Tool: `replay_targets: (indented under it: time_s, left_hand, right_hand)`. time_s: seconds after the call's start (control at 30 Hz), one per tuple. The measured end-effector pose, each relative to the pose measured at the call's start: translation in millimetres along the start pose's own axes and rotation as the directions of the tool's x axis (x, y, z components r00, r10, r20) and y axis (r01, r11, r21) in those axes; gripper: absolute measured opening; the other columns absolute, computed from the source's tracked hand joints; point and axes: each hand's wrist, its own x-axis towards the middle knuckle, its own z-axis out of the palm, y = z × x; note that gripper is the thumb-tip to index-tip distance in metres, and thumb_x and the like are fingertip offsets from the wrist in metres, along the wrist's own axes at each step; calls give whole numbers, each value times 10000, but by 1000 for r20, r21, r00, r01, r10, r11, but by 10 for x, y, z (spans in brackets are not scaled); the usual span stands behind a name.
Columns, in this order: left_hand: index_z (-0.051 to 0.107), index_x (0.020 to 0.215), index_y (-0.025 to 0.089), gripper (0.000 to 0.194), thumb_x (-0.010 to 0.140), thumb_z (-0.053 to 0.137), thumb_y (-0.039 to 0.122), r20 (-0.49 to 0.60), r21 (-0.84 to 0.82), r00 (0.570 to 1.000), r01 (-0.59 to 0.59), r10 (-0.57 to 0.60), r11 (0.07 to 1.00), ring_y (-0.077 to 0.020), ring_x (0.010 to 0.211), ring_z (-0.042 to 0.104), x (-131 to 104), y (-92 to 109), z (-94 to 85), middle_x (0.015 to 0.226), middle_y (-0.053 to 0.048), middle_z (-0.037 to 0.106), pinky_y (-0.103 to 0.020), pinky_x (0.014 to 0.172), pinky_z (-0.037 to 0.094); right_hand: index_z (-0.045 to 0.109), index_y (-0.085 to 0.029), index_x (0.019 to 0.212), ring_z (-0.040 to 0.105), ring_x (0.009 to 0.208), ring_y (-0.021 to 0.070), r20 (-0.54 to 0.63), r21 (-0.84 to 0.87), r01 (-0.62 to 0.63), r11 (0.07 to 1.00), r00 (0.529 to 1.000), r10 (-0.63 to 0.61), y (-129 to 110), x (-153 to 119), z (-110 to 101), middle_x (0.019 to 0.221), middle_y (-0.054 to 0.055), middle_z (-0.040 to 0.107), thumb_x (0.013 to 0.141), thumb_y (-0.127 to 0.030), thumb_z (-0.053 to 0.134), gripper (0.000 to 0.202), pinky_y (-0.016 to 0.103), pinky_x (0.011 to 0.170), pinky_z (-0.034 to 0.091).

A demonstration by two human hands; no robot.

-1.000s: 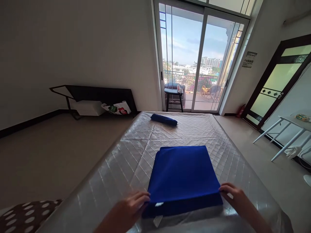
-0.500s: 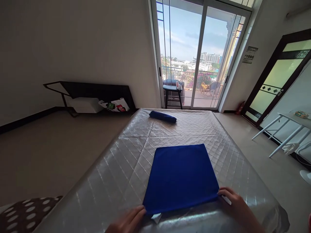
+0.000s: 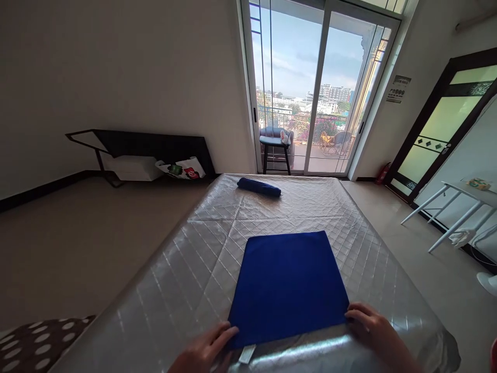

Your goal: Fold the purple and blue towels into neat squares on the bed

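A flat, folded blue cloth (image 3: 289,285) lies on the quilted, silvery mattress (image 3: 202,269). From its near edge a small white label (image 3: 247,354) sticks out. At the cloth's near left corner is my left hand (image 3: 207,347), its fingers closed on the edge. My right hand (image 3: 368,326) pinches the near right corner between thumb and fingers. Toward the far end of the mattress rests a rolled blue cloth (image 3: 259,187), away from both hands.
A brown, white-dotted cloth (image 3: 44,342) lies at the lower left. Against the wall stands a black frame (image 3: 151,142) with a white box (image 3: 137,168) and a printed bag (image 3: 186,168). A pale table (image 3: 476,191) is at right, and glass sliding doors (image 3: 316,93) are ahead.
My left hand has shifted slightly at the near left corner, and the near edge has come down flatter. More of the white label shows. My right hand stays at its corner.
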Motion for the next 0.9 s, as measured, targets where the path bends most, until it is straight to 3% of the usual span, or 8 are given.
replay_targets:
  time_s: [0.17,0.3,0.43,0.57,0.63,0.77,0.9]
  left_hand:
    - [725,1024,258,336,1013,418,394,45,-41,993,-105,107,994,-132,799,762,140,-61,-3,987,-41,779,-139,712,595]
    - [718,1052,258,347,1027,384,350,31,-33,992,-120,121,992,-140,793,764,209,-102,-6,964,-29,787,-167,739,603]
    - [688,1111,274,341,1018,389,409,-32,-143,999,-4,0,990,-159,841,766,266,-133,17,1040,-26,784,-189,772,606]
    - [656,1066,311,310,997,423,503,-6,-289,981,183,-193,940,-132,716,762,324,-100,10,895,50,792,-145,628,595]
    - [648,1085,319,318,973,457,549,-44,-299,968,222,-245,928,-134,722,763,344,-81,-18,894,55,793,-146,619,596]
    - [691,1090,321,390,902,534,625,-171,-209,972,122,-159,970,-170,827,770,397,-80,-202,993,20,795,-198,724,621]
    - [728,1046,368,309,938,508,556,-140,-174,984,89,-114,981,-133,701,761,545,-79,-673,893,66,800,-154,633,599]
  right_hand:
    - [713,-284,997,759,796,168,-105,-145,85,986,989,-101,-29,27,30,951,29,769,970,-184,478,258,224,723,605]
    - [644,-265,1112,761,758,169,-192,-94,136,986,969,-152,-51,145,-29,1013,51,761,999,-192,417,264,240,675,623]
    - [595,-254,1150,750,704,148,-298,-30,212,977,931,-211,-112,377,-247,952,45,758,1019,-249,428,212,229,642,629]
    - [615,-266,1168,751,720,145,-322,-61,249,966,912,-256,-232,566,-521,961,35,760,1019,-271,454,219,238,652,642]
    - [622,-281,1200,751,732,136,-316,-76,285,956,902,-294,-301,605,-643,984,27,760,1017,-271,467,239,228,652,646]
    - [618,-296,1258,756,821,142,-304,-118,338,934,883,-358,-435,579,-865,1037,30,753,998,-311,529,275,216,686,650]
    - [638,-314,1258,758,824,138,-321,-224,363,905,849,-420,-566,503,-1116,1024,11,764,997,-268,530,286,207,730,644]
